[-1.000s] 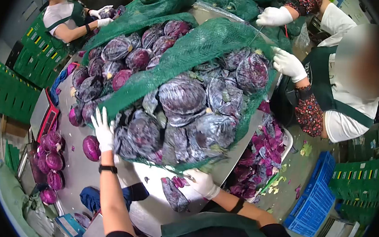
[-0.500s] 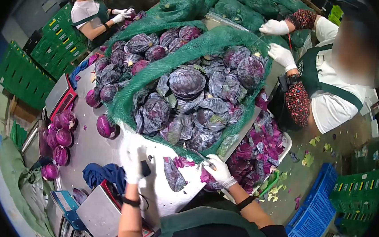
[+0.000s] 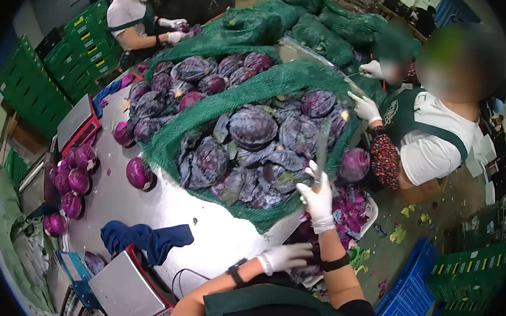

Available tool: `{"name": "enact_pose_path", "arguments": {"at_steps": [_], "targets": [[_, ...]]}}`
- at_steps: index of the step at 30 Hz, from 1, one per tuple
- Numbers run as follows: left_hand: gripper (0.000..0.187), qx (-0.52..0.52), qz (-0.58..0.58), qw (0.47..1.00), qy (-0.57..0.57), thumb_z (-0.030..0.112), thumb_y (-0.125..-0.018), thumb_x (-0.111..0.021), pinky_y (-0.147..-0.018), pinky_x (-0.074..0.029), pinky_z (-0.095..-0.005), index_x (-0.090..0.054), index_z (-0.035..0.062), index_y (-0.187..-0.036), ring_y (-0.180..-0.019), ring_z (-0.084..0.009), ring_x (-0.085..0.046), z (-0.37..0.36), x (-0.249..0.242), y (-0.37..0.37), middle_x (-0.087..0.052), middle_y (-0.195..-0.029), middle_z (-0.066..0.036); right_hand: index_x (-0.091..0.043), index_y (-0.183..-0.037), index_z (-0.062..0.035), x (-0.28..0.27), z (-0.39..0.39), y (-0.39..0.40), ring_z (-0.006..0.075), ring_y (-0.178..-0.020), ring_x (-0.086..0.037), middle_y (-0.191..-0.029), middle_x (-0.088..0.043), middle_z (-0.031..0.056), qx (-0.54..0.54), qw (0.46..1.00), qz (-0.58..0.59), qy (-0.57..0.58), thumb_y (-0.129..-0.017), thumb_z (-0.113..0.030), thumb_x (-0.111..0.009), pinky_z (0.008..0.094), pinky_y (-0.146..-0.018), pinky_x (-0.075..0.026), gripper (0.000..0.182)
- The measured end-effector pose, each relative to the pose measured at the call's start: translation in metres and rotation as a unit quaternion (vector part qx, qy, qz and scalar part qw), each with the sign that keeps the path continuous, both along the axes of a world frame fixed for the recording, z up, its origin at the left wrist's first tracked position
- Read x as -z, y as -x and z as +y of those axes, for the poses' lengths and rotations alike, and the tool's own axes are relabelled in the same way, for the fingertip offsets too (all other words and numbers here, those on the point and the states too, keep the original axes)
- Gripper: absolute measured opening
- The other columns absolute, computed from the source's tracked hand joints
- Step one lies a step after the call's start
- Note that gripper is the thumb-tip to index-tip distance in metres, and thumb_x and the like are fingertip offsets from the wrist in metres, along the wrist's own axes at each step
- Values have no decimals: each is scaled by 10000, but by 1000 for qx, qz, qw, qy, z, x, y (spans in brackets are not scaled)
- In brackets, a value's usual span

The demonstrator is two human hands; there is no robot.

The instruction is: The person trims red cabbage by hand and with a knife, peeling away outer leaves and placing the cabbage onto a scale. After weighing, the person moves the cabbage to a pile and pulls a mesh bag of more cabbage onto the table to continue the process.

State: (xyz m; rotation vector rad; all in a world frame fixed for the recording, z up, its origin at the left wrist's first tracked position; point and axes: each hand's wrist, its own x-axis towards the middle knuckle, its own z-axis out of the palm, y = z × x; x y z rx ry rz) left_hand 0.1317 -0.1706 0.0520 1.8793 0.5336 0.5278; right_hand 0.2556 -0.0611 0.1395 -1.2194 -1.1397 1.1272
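Observation:
My right hand [image 3: 317, 199], in a white glove, holds a knife [image 3: 323, 144] with its blade pointing up, in front of the right side of the green mesh bag [image 3: 200, 107]. Large red cabbages [image 3: 253, 126] with dull outer leaves fill the bag. Low in front of my body is my left hand [image 3: 285, 257], also gloved. Its fingers stretch to the right above the bin of trimmed leaves [image 3: 353, 210], and I see nothing held in it. At the bag's right edge, a cabbage [image 3: 355, 164] sits near a co-worker's arm.
Peeled purple cabbages [image 3: 79, 180] lie at the table's left, near a scale [image 3: 79, 122]. Another scale [image 3: 128, 288] and a dark blue cloth [image 3: 146, 242] are at front left. Two co-workers stand across the table. A blue crate [image 3: 407, 289] is at right.
My left hand has moved right, away from the blue cloth, to in front of my body. My right hand has risen with the knife. The loose leaves at the bag's front edge are gone from the table.

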Motion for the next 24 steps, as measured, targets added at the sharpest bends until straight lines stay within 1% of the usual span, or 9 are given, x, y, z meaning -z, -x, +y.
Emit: {"name": "enact_pose_path", "arguments": {"at_steps": [3,5,8,15,17,19,20,21,24], "targets": [[326,-367,-59,913,-167,130,-835,-599,-883,-440,-365,-534,11,-1131,-1000,-298,-558,61,-49,32,-546,-1132,-138,-220,-1416,-9,22,31,-2,293,-1290,-353,-1370,-383,219,-22,967,-225,-122,-654,-198,-810,339,-1051,-301,982],[355,-562,-96,814,-112,120,-845,-597,-882,-445,-338,-520,8,-1172,-1015,-277,-566,101,-29,48,-567,-1088,-161,-217,-1409,19,49,39,2,215,-1301,-326,-1438,-308,156,-52,982,-171,-63,-627,-99,-829,313,-1052,-305,1000],[526,-499,-51,863,54,187,-850,-634,-928,-425,-314,-432,-19,-1290,-1094,-262,-545,135,-8,56,-552,-1181,-193,-225,-1407,18,45,29,-3,190,-1291,-342,-1434,-317,153,-41,987,-146,-56,-645,-85,-816,301,-1051,-304,970],[656,-434,-85,886,141,141,-816,-681,-952,-389,-295,-347,-66,-1341,-1100,-185,-501,144,-3,68,-511,-1240,-126,-283,-1407,-50,50,28,-13,203,-1299,-359,-1404,-380,151,-66,983,-172,-12,-664,-225,-812,301,-1065,-286,928],[639,-432,-109,886,130,136,-810,-687,-951,-390,-295,-368,-59,-1328,-1101,-181,-497,134,-27,60,-510,-1245,-121,-291,-1405,-65,62,30,-9,183,-1075,-550,-1257,-518,114,-34,979,-148,-134,-707,-136,-774,280,-916,-441,852],[567,-434,-121,887,100,125,-776,-712,-925,-408,-293,-460,-13,-1265,-1090,-198,-501,133,-35,61,-502,-1245,-126,-290,-1409,-67,50,20,-20,96,-760,-576,-1097,-593,51,-125,985,70,100,-707,-153,-786,218,-664,-487,864],[557,-427,-62,901,-56,125,-757,-721,-910,-417,-308,-483,5,-1246,-1083,-226,-504,126,-62,59,-498,-1230,-142,-293,-1405,-68,44,14,-23,30,-587,-480,-957,-602,-13,-124,983,119,59,-714,-128,-781,181,-506,-427,849],[547,-410,1,889,-205,124,-739,-731,-896,-426,-322,-506,23,-1227,-1075,-254,-506,109,-96,57,-494,-1216,-158,-301,-1396,-57,36,6,-25,36,-620,-500,-973,-602,0,-128,982,130,45,-710,-110,-782,187,-527,-443,840],[561,-413,7,874,-255,137,-674,-777,-888,-428,-392,-534,44,-1170,-1085,-335,-485,66,-149,58,-445,-1230,-198,-334,-1371,-38,1,-18,-28,105,-858,-544,-1097,-576,47,-170,971,161,-51,-703,-133,-791,254,-753,-469,814]]}}
